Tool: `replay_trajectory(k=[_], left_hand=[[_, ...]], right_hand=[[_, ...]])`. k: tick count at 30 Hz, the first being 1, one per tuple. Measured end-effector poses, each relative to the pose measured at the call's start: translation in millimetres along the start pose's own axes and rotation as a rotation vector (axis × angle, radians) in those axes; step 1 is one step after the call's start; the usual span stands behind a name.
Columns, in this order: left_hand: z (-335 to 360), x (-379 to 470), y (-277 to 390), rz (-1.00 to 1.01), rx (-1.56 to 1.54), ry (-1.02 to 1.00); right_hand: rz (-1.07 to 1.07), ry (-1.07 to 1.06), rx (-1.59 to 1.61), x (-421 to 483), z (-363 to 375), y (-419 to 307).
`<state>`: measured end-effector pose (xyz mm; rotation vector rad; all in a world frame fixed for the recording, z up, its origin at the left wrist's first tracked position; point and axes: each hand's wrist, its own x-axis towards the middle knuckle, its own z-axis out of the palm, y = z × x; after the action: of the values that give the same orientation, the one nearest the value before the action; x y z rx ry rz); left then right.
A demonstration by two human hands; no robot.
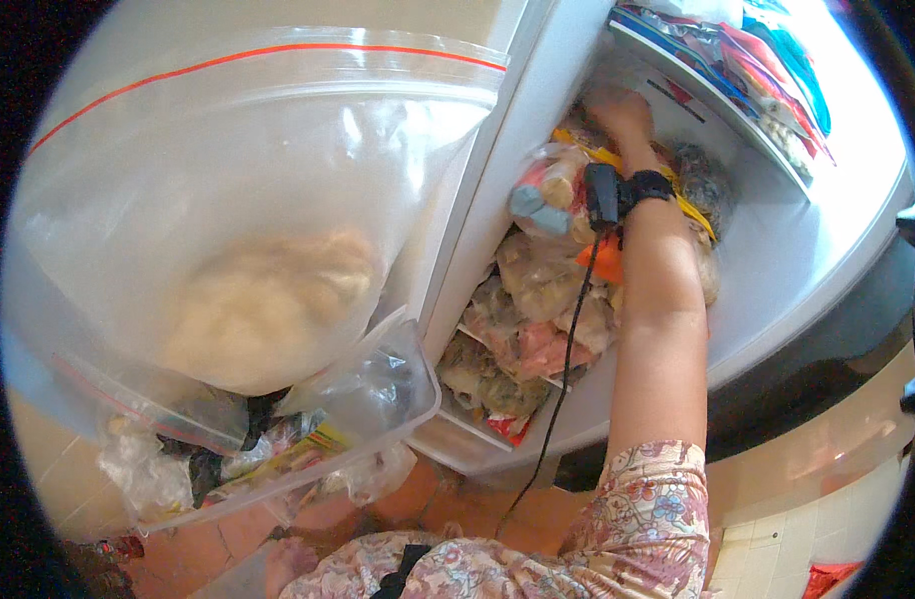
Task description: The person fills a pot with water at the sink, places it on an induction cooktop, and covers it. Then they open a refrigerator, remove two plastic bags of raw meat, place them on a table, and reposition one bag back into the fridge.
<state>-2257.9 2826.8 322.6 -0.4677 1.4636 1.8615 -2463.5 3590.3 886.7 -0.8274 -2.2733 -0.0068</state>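
My right hand (624, 116) reaches to the back of a freezer compartment, above a yellow-edged bag (686, 206). Its fingers are blurred and partly hidden, so a hold cannot be made out. A black strap with a small dark corded device (602, 196) is on that wrist. Below lie bagged foods: a clear bag with blue and pink items (540, 210), and several brownish frozen packs (540, 277). My left hand is not in view. At the left, close to the camera, a large clear zip bag (278, 172) with a red line holds a pale, beige mass (270, 307).
A clear plastic drawer (427, 400) filled with bags stands at lower left, over red floor tiles (180, 558). A freezer shelf (787, 165) with colourful packets is at upper right. The freezer's side wall (495, 157) runs between the zip bag and the compartment. A black cord (566, 374) hangs from the wrist.
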Motion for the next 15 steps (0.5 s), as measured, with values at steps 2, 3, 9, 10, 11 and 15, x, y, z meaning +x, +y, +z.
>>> replay_trajectory(k=[2, 3, 9, 10, 11, 15], left_hand=[[7.1, 1.6, 6.8, 0.022, -0.057, -0.038], [12.0, 2.7, 11.3, 0.040, -0.083, -0.067], [61.4, 6.6, 55.7, 0.027, 0.125, 0.011], [71.3, 7.0, 62.6, 0.048, 0.137, 0.004], [80.2, 6.9, 68.5, 0.082, 0.136, -0.027], [102.0, 9.8, 86.7, 0.029, 0.152, -0.042]], right_hand=[[-0.011, -0.131, 0.107, -7.1, -13.7, 23.1], [0.011, -0.143, 0.192, -14.3, -17.9, 31.4], [0.440, 0.052, 1.930, -67.7, -54.2, 46.0], [0.448, 0.081, 2.021, -79.4, -58.5, 43.7], [0.474, 0.086, 2.097, -91.1, -63.5, 42.3], [0.433, 0.063, 2.269, -135.8, -77.7, 42.7]])
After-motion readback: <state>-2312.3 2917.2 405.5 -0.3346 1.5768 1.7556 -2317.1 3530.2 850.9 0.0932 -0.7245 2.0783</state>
